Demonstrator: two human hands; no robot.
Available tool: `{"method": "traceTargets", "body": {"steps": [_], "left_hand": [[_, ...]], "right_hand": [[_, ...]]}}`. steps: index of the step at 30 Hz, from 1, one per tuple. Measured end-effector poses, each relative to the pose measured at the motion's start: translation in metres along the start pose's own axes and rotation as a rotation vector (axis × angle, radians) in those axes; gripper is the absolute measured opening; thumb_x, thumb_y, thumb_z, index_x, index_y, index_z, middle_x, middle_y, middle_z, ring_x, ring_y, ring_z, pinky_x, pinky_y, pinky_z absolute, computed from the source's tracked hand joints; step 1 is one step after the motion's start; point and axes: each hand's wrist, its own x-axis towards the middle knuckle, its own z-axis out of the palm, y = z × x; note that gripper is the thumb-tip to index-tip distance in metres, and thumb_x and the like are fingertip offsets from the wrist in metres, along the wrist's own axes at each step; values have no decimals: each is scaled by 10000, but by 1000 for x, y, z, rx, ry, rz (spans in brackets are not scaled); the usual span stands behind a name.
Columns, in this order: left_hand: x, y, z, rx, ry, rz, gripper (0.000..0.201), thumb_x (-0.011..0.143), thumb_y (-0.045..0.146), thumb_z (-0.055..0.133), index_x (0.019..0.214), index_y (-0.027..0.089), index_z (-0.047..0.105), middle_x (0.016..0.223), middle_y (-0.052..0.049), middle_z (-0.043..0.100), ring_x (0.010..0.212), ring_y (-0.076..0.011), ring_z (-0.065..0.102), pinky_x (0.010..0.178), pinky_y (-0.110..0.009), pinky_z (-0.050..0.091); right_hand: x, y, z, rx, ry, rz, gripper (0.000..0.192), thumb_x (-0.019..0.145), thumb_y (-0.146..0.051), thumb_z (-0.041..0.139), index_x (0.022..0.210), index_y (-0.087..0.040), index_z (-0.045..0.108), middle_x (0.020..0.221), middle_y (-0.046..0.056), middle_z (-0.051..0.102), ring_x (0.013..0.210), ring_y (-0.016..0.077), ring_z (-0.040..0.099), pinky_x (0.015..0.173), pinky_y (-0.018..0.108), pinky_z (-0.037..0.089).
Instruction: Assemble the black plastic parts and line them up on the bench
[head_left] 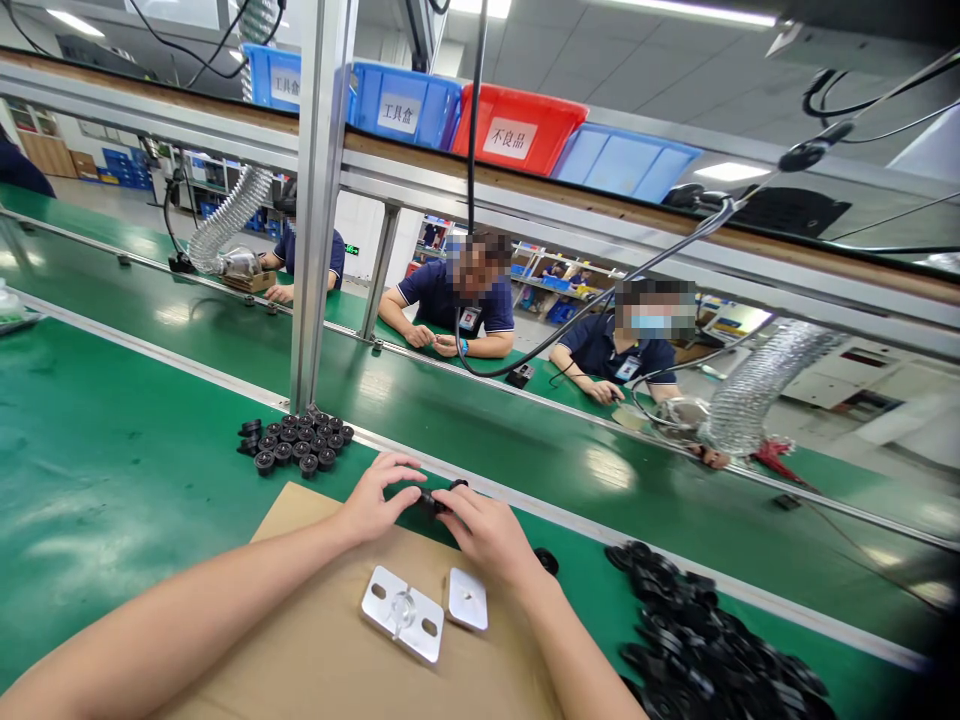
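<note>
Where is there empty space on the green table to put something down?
The green table is bare left of the cardboard sheet, below the small cluster of black parts. It is crowded at right by the big pile of black parts, and around both hands and the metal plates.

Two bare forearms entering from six and seven o'clock, no sleeves, no gloves, no watch or rings visible, left hand (pixel 373 503), right hand (pixel 491 535), short trimmed fingernails
</note>
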Motion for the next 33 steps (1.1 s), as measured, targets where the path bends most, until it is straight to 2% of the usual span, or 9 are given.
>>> {"method": "traceTargets", "body": {"steps": [7, 17, 26, 30, 33], "left_hand": [[-1, -1, 1, 69, -34, 3, 85, 919, 175, 664, 955, 222, 724, 1271, -97, 661, 1266, -292, 556, 1146, -483, 403], [-2, -1, 2, 71, -93, 29, 124, 974, 176, 549, 887, 216, 628, 1238, -95, 639, 1243, -268, 528, 1117, -434, 393], [2, -2, -1, 5, -28, -45, 211, 1003, 261, 508, 800, 213, 540, 1134, -85, 649, 1155, -258, 556, 1071, -408, 411], [5, -9, -1, -70, 31, -146, 306, 1050, 427, 472, 862, 205, 566, 1078, -89, 661, 1071, -249, 591, 958, -383, 471], [5, -14, 2, -169, -24, -204, 364, 1053, 508, 457, 1031, 182, 618, 1084, -106, 701, 973, -226, 659, 850, -353, 527]], "right_hand": [[5, -8, -4, -124, -67, -69, 275, 1084, -192, 460, 1229, -240, 689, 880, 62, 718, 675, 173, 646, 547, 272, 398], [8, -13, -5, -200, -61, -155, 294, 1064, -138, 458, 1222, -215, 694, 825, 55, 692, 653, 178, 613, 518, 302, 352], [7, -11, -6, -222, -39, -157, 268, 1089, -168, 433, 1225, -193, 662, 858, 49, 703, 653, 165, 612, 541, 307, 357], [5, -7, -5, -215, -8, -144, 246, 1097, -187, 438, 1221, -191, 650, 863, 39, 689, 631, 167, 596, 540, 321, 350], [4, -5, -4, -192, 14, -120, 236, 1095, -193, 448, 1227, -196, 643, 862, 35, 681, 628, 165, 599, 548, 315, 360]]}}
